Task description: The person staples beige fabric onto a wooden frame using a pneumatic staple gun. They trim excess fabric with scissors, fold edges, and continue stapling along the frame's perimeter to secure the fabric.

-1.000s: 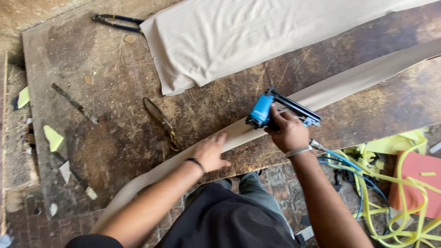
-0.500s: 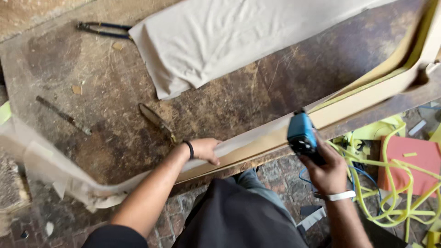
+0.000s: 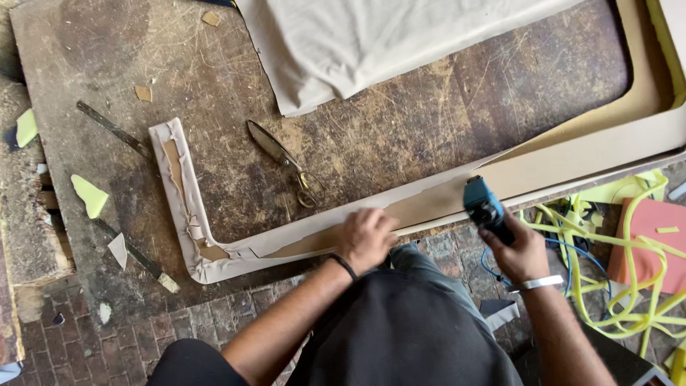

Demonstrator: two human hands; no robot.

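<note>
A long, thin frame piece wrapped in beige fabric lies along the lower edge of the worn wooden tabletop, running from the lower left of the frame, where it bends upward in a rounded corner, to the right edge. The left hand lies flat on it near the lower middle, fingers spread and pressing the fabric down. The right hand, lower right, is closed around a blue staple gun whose nose hovers at or just above the frame.

The frame looks stiff but light and slender, likely to flex over its length, so it is best steadied with a flat palm close to the gun. The fabric is soft and loose at its raw edges and needs holding taut. Scissors lie just above; a beige cloth sits at the top.
</note>
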